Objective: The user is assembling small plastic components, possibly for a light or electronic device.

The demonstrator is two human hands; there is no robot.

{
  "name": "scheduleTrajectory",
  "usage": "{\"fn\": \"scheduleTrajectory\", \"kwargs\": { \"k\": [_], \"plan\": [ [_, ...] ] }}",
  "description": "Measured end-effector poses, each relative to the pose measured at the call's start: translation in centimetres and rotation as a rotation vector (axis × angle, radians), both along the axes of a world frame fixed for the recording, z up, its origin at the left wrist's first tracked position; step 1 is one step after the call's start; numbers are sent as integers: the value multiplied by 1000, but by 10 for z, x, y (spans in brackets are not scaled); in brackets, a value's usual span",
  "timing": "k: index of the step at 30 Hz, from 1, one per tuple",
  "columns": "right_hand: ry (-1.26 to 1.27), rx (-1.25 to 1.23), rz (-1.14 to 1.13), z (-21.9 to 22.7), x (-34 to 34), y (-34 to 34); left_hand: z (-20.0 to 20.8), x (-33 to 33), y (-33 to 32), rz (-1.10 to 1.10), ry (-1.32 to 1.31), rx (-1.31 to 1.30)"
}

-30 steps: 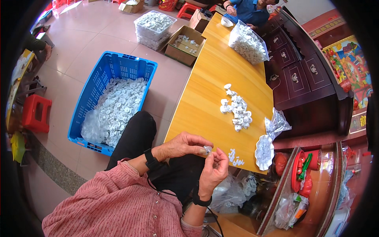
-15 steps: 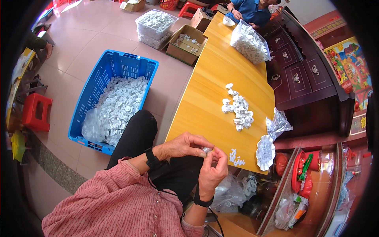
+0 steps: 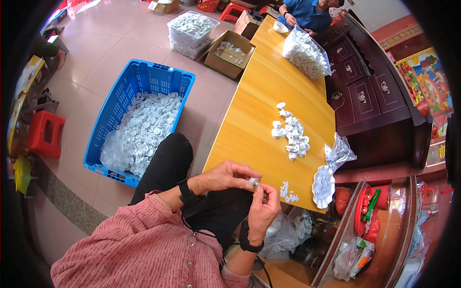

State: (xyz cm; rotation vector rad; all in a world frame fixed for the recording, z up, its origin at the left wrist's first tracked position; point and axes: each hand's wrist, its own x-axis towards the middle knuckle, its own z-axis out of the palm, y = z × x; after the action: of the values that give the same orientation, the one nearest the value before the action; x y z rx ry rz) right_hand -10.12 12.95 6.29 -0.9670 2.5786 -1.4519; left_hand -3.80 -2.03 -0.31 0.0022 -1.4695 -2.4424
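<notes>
My left hand [image 3: 224, 176] pinches a small white plastic part [image 3: 253, 181] between thumb and fingertips, above my lap by the table's near edge. Just below and to the right, my right hand [image 3: 264, 207] is closed, thumb against fingers, its tips close to that part. Whatever it grips is too small to make out. On the yellow wooden table [image 3: 235, 129] lies a heap of white round plastic pieces [image 3: 294, 137]. Closer to my right hand are scattered tiny white pieces [image 3: 288, 193]. A scalloped white dish [image 3: 323, 187] full of similar tiny pieces sits at the table's right edge.
A blue crate [image 3: 117, 96] of white pieces stands left of my leg. Clear tubs [image 3: 307, 53] and a cardboard box [image 3: 228, 57] hold more. A co-worker in blue [image 3: 307, 17] sits at the far end. Dark drawers [image 3: 360, 96] flank the table; a red stool [image 3: 45, 134] is left.
My right hand has moved slightly down and right, drawing a little away from the left fingertips. The white part now shows more between the hands. The whole view has shifted slightly.
</notes>
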Motion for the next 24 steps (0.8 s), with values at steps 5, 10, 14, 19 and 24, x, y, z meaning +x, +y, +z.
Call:
{"fn": "scheduleTrajectory", "kwargs": {
  "k": [5, 10, 14, 19, 24],
  "plan": [
    [-7, 52, 3, -2, -2, -1, -1, -1, 0, -2, -19, -21],
    [93, 74, 23, -5, -1, -4, 0, -1, 1, 22, -9, -66],
    [170, 66, 47, -10, -3, -6, -3, -1, 2, 29, 2, -51],
    [-179, -58, 64, -10, -7, -1, -6, -2, -1, -37, 39, 93],
    [-449, -223, 65, -7, -4, 1, 0, 1, -1, -20, 3, -6]
  ]
}}
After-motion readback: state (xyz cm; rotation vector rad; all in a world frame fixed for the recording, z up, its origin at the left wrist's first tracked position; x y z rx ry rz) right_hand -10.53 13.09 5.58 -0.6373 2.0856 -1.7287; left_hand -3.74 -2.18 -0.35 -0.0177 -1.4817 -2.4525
